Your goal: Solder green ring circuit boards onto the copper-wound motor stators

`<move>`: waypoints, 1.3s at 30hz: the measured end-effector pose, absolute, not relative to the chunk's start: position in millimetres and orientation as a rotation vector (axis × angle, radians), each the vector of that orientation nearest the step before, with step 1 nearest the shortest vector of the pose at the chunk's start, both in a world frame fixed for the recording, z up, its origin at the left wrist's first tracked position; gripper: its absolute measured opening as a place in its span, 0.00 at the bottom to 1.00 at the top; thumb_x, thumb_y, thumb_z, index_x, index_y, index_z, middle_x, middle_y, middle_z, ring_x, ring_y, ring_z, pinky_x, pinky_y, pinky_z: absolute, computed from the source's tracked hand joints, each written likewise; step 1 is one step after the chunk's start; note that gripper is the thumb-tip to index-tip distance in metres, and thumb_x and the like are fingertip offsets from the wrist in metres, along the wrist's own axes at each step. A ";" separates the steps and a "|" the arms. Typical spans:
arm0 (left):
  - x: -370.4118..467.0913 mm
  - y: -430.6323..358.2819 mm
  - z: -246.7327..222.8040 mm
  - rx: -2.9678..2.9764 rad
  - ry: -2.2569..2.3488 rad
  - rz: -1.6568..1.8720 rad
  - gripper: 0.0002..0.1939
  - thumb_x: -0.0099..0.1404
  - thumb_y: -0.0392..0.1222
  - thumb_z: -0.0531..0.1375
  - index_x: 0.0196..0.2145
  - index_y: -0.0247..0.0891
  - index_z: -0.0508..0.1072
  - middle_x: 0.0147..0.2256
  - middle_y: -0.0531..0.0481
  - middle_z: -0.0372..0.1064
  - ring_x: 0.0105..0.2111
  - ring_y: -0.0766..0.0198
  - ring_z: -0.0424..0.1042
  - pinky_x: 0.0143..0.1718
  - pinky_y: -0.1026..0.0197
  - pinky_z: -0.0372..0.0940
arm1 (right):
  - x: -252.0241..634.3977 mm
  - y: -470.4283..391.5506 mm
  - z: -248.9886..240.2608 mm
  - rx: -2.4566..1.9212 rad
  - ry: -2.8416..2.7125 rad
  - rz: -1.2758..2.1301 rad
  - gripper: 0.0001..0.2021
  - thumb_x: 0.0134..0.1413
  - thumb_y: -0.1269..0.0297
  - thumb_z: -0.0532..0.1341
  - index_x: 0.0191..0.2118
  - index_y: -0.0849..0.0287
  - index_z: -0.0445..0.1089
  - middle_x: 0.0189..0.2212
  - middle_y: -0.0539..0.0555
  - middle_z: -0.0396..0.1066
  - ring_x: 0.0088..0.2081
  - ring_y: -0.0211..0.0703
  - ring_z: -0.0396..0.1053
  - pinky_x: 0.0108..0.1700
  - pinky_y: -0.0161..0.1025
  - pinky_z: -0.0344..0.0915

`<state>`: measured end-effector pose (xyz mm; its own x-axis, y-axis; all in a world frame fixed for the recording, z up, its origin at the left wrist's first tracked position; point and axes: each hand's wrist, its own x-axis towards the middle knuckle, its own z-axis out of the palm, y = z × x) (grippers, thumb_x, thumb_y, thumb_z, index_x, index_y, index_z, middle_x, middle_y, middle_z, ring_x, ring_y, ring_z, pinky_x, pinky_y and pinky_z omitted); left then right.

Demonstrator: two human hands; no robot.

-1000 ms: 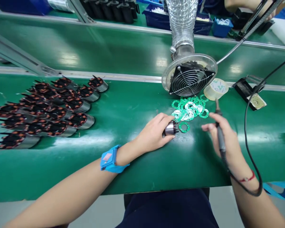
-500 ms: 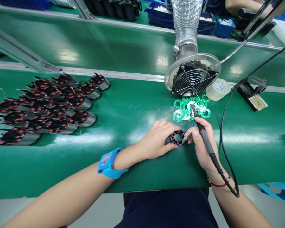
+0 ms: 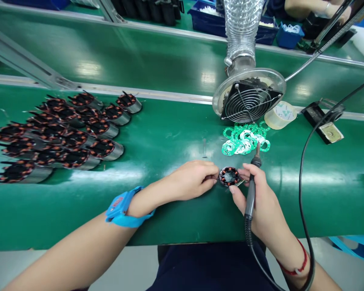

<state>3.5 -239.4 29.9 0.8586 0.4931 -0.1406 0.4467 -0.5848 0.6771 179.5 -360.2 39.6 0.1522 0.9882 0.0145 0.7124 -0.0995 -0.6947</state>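
Note:
A motor stator with copper windings stands on the green bench between my hands, its open end facing up. My left hand is closed in a pinch at the stator's left edge; what its fingertips hold, if anything, is too small to make out. My right hand holds a soldering iron, its tip pointing away from me toward the pile of green ring-shaped circuit boards. The thumb and fingers of that hand also reach the stator's right side, where the thin edge of a circuit board shows.
Several wound stators stand grouped at the left. Behind the boards hangs a fume extractor, with a tape roll beside it. A soldering iron stand is at the back right. A co-worker's arm shows beyond the shelf.
My left hand has let go of the stator's body and drawn to its left edge, fingers pinched. My right hand has turned, the iron now more upright, with thumb and fingers at the stator.

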 end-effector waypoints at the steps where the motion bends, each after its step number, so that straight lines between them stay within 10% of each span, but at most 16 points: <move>1: 3.8 -240.0 29.4 2.279 0.652 0.057 0.08 0.67 0.35 0.54 0.30 0.37 0.70 0.30 0.51 0.68 0.32 0.63 0.67 0.35 0.62 0.59 | 178.4 -358.1 42.2 -1.923 -1.645 0.643 0.24 0.60 0.58 0.60 0.59 0.55 0.55 0.49 0.62 0.75 0.45 0.58 0.78 0.42 0.54 0.76; 14: -1.0 -230.7 32.7 2.045 0.493 0.309 0.15 0.71 0.40 0.53 0.27 0.35 0.72 0.28 0.51 0.68 0.30 0.66 0.68 0.35 0.63 0.62 | 214.8 -354.1 51.8 -1.954 -1.704 0.732 0.26 0.57 0.58 0.62 0.60 0.52 0.55 0.45 0.59 0.73 0.42 0.52 0.75 0.41 0.49 0.72; 18: 5.3 -228.8 17.2 1.911 0.762 0.494 0.13 0.69 0.38 0.53 0.46 0.36 0.74 0.43 0.46 0.73 0.42 0.61 0.72 0.45 0.58 0.67 | 209.2 -341.2 49.1 -1.892 -1.700 0.582 0.24 0.58 0.62 0.61 0.58 0.55 0.57 0.48 0.61 0.72 0.48 0.56 0.72 0.47 0.54 0.70; 22: 14.2 -233.9 3.6 2.074 0.699 0.454 0.31 0.62 0.27 0.51 0.63 0.39 0.60 0.59 0.42 0.65 0.57 0.56 0.64 0.59 0.48 0.61 | 196.2 -326.3 47.6 -1.835 -1.818 0.393 0.22 0.58 0.67 0.60 0.58 0.58 0.60 0.46 0.62 0.72 0.45 0.56 0.69 0.44 0.53 0.69; 31: 20.9 -244.7 8.6 2.309 0.727 0.460 0.13 0.67 0.36 0.59 0.48 0.30 0.68 0.43 0.39 0.71 0.45 0.51 0.68 0.48 0.46 0.66 | 179.7 -324.6 46.1 -1.770 -2.125 0.095 0.19 0.64 0.71 0.54 0.59 0.61 0.62 0.37 0.58 0.71 0.37 0.50 0.61 0.37 0.45 0.62; 39: 20.4 -252.1 12.6 2.095 0.608 0.628 0.23 0.62 0.26 0.51 0.54 0.35 0.62 0.52 0.39 0.66 0.53 0.55 0.66 0.55 0.49 0.65 | 179.0 -341.7 26.2 -1.763 -1.860 0.086 0.21 0.63 0.60 0.59 0.58 0.59 0.61 0.42 0.60 0.74 0.40 0.53 0.66 0.41 0.49 0.66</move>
<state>20.4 -252.1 12.6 0.7562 0.6180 0.2150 0.1944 -0.5260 0.8280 179.0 -341.7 26.2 0.0311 0.9349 0.3536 0.8980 0.1292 -0.4205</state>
